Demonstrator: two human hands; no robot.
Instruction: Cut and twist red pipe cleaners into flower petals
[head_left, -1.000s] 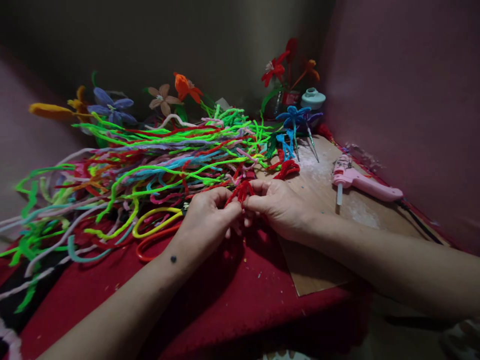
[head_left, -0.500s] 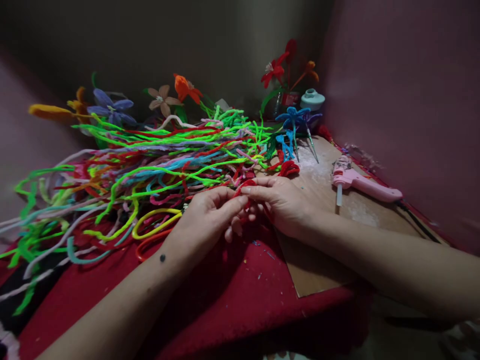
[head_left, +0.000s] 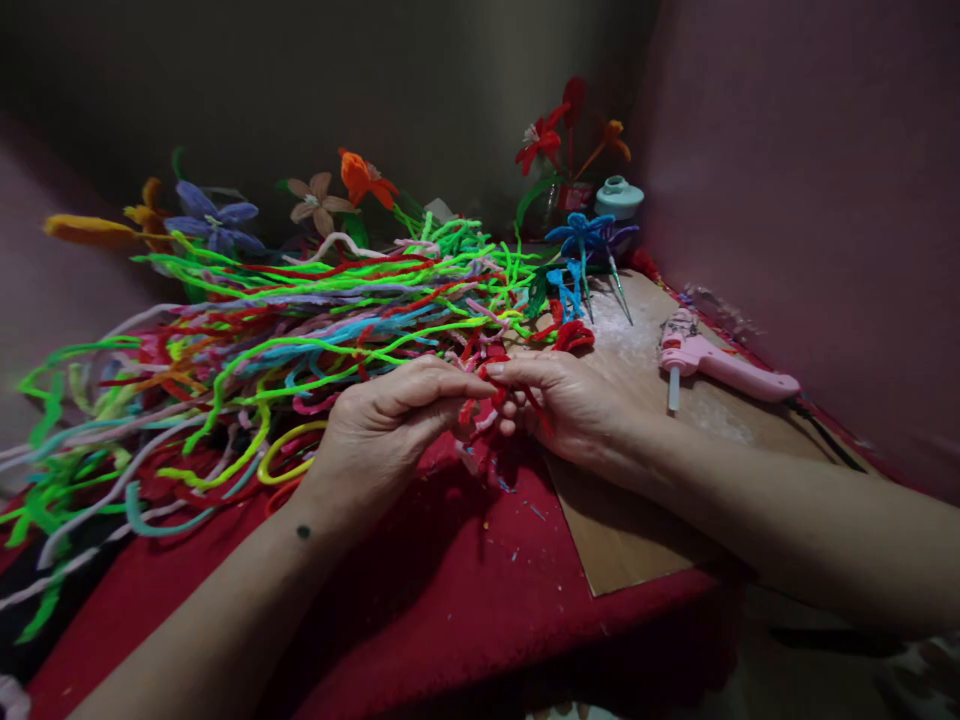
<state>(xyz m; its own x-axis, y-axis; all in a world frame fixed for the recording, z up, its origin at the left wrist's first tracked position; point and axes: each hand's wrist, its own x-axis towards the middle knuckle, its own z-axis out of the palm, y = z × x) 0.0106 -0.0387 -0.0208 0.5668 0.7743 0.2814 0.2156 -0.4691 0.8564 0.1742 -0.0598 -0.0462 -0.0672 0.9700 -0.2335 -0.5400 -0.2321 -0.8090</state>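
A red pipe cleaner (head_left: 537, 408) is pinched between my two hands over the red cloth, and part of it trails below the fingers. My left hand (head_left: 401, 405) is closed, its thumb and forefinger gripping the piece from the left. From the right, my right hand (head_left: 562, 400) holds the same piece between thumb and fingers. The exact shape of the piece is mostly hidden by the fingertips. Just beyond my right hand lies a bundle of looped red pipe cleaner (head_left: 574, 337).
A large heap of coloured pipe cleaners (head_left: 315, 310) spreads at left, beside yellow-handled scissors (head_left: 271, 452). A pink glue gun (head_left: 701, 360) rests on a brown board (head_left: 637, 540) at right. Pipe-cleaner flowers, including a blue one (head_left: 581, 235), stand behind.
My left hand has turned, its back rising and its fingers straightening toward the red piece. My right hand has stayed nearly in place, still pinching. The view has shifted slightly.
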